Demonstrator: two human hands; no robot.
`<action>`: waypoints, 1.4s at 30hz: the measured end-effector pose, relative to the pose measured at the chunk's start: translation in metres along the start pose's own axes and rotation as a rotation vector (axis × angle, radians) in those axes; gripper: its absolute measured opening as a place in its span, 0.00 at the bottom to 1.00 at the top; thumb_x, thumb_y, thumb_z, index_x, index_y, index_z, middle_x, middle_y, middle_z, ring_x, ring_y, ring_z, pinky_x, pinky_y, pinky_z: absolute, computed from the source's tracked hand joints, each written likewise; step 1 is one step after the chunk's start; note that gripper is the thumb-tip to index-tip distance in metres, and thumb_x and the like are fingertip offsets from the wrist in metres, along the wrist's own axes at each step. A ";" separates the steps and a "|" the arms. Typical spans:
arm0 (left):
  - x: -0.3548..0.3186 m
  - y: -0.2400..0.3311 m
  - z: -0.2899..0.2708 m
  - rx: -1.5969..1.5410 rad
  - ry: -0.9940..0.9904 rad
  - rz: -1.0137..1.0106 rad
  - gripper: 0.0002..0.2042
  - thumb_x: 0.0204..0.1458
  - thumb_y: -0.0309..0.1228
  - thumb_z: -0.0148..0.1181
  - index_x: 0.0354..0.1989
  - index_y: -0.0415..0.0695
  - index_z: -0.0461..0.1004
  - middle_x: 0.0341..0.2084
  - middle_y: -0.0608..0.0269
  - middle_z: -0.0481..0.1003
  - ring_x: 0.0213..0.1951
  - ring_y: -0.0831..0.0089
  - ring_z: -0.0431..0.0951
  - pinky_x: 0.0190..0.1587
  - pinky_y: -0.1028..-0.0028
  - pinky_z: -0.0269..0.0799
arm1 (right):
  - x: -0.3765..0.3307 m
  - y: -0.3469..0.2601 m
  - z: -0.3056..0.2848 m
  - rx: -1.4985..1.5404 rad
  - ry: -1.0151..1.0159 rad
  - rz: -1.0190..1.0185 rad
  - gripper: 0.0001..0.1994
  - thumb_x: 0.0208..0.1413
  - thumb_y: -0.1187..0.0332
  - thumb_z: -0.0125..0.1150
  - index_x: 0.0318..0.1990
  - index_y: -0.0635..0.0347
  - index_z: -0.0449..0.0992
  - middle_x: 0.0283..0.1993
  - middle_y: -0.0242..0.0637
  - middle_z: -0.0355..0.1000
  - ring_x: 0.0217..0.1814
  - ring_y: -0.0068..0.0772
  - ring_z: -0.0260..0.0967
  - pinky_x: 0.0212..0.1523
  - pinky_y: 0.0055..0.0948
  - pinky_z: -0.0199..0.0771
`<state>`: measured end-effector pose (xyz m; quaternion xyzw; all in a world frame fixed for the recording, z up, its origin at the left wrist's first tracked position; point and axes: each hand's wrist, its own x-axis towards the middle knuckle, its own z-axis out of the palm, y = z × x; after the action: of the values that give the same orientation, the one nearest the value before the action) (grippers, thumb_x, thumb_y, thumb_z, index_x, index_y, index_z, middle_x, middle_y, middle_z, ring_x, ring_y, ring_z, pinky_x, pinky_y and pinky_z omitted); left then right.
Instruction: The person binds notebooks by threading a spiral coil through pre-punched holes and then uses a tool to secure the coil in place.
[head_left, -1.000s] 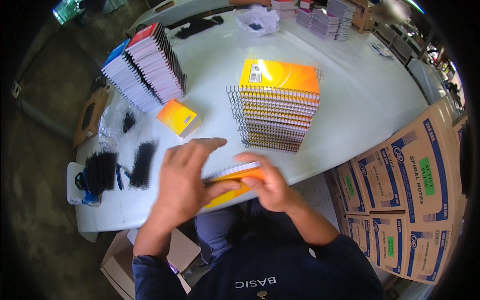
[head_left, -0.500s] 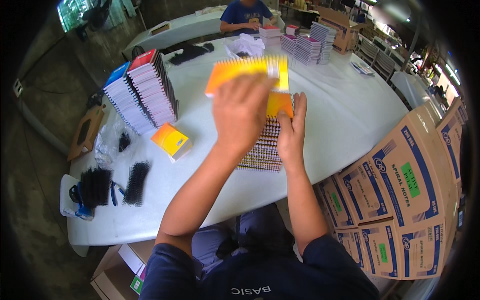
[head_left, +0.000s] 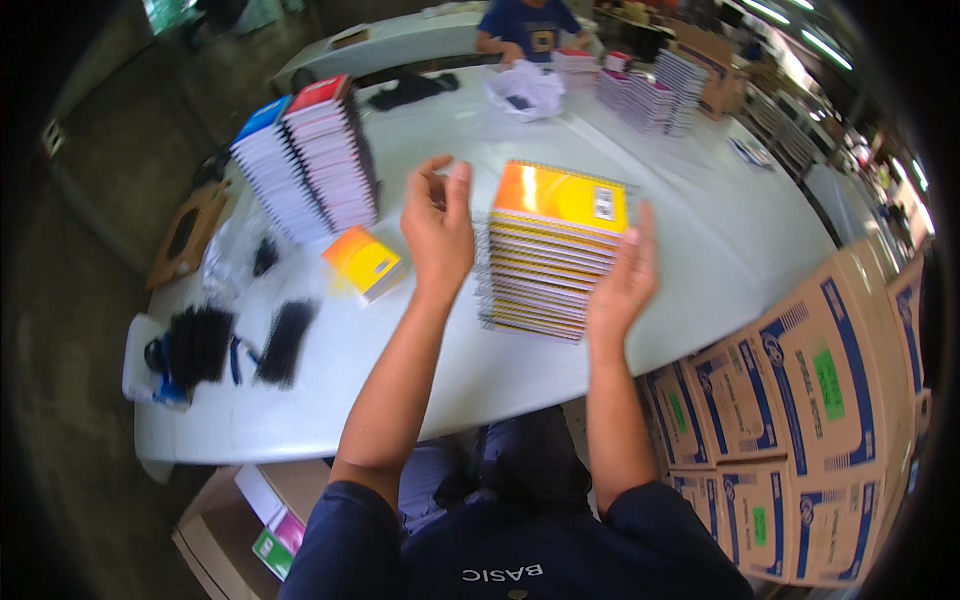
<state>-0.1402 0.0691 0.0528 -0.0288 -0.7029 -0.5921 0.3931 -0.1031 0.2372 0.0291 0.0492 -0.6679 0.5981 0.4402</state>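
Note:
A tall stack of spiral notebooks (head_left: 548, 275) with yellow-orange covers stands on the white table in front of me, its wire bindings facing me. My right hand (head_left: 625, 280) lies along the stack's right side, fingers stretched out and somewhat blurred. Left of the stack, my left hand (head_left: 438, 225) hovers apart from it, fingers loosely bent and thumb raised, with nothing in it. A smaller pile of yellow-orange booklets (head_left: 362, 262), with no spiral showing, sits on the table beyond my left forearm.
Tall stacks of blue notebooks (head_left: 282, 170) and red notebooks (head_left: 330, 150) rise at the left. Black spiral coils (head_left: 287, 343) and blue-handled pliers (head_left: 237, 360) lie at the near left. Cartons (head_left: 810, 370) are piled at the right. Across the table, a person (head_left: 530, 30) works near more notebooks.
The notebook or notebooks lifted above the stack now rest on top of it. My left hand has let go and moved left; my right hand has slid lower along the side. The view has shifted.

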 end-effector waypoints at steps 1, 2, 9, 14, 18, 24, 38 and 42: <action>0.010 -0.014 -0.014 0.010 0.053 0.063 0.17 0.53 0.38 0.59 0.42 0.36 0.71 0.26 0.59 0.71 0.27 0.74 0.68 0.31 0.73 0.66 | 0.001 -0.008 -0.012 -0.060 0.056 -0.054 0.23 0.64 0.62 0.42 0.60 0.72 0.58 0.63 0.50 0.58 0.65 0.39 0.55 0.62 0.33 0.54; 0.016 -0.025 -0.037 0.302 -0.048 0.077 0.18 0.51 0.38 0.60 0.44 0.37 0.70 0.33 0.55 0.73 0.36 0.64 0.73 0.40 0.68 0.68 | -0.001 -0.013 -0.023 0.016 0.104 -0.119 0.23 0.63 0.64 0.43 0.60 0.71 0.59 0.63 0.50 0.58 0.65 0.39 0.55 0.63 0.33 0.53; -0.062 -0.105 -0.151 1.176 -0.379 0.356 0.16 0.47 0.24 0.55 0.47 0.43 0.72 0.47 0.56 0.73 0.51 0.60 0.71 0.52 0.63 0.63 | -0.108 -0.008 -0.017 0.578 -0.444 0.636 0.25 0.62 0.59 0.41 0.60 0.69 0.58 0.60 0.50 0.61 0.64 0.42 0.57 0.64 0.40 0.53; -0.106 0.017 -0.176 0.425 -0.779 0.118 0.16 0.44 0.20 0.59 0.44 0.44 0.74 0.41 0.58 0.76 0.45 0.60 0.76 0.47 0.66 0.69 | -0.141 0.029 0.001 1.447 -0.970 1.778 0.38 0.59 0.39 0.30 0.62 0.66 0.55 0.62 0.51 0.58 0.64 0.49 0.56 0.62 0.49 0.56; -0.107 0.020 -0.208 -0.038 -0.861 -0.104 0.14 0.40 0.16 0.61 0.38 0.40 0.77 0.38 0.56 0.78 0.44 0.59 0.77 0.47 0.67 0.71 | -0.156 0.033 0.006 1.614 -0.912 2.064 0.42 0.57 0.35 0.28 0.62 0.66 0.54 0.63 0.52 0.56 0.64 0.53 0.57 0.56 0.55 0.63; -0.099 0.001 -0.215 -0.472 -0.838 -0.281 0.08 0.42 0.24 0.65 0.32 0.37 0.79 0.32 0.50 0.79 0.40 0.58 0.79 0.51 0.64 0.70 | -0.169 0.061 -0.009 1.511 -1.148 1.845 0.27 0.62 0.53 0.39 0.60 0.65 0.57 0.58 0.45 0.64 0.60 0.41 0.63 0.53 0.42 0.70; -0.038 -0.129 -0.167 1.041 -0.260 0.347 0.17 0.50 0.35 0.59 0.49 0.48 0.72 0.47 0.58 0.73 0.50 0.60 0.71 0.56 0.57 0.61 | -0.139 0.062 -0.016 0.171 -0.972 0.580 0.10 0.56 0.73 0.54 0.44 0.68 0.71 0.43 0.37 0.72 0.46 0.22 0.67 0.49 0.24 0.67; -0.048 -0.107 -0.217 1.206 -0.044 -0.076 0.17 0.46 0.37 0.60 0.45 0.47 0.71 0.40 0.59 0.73 0.46 0.60 0.71 0.48 0.56 0.62 | -0.140 0.026 -0.002 0.605 -0.852 0.546 0.12 0.48 0.82 0.59 0.42 0.69 0.72 0.44 0.44 0.74 0.49 0.34 0.72 0.50 0.28 0.69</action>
<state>-0.0486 -0.1278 -0.0644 0.2120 -0.9231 -0.1020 0.3041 -0.0325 0.1822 -0.0811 0.2349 -0.5740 0.7813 -0.0707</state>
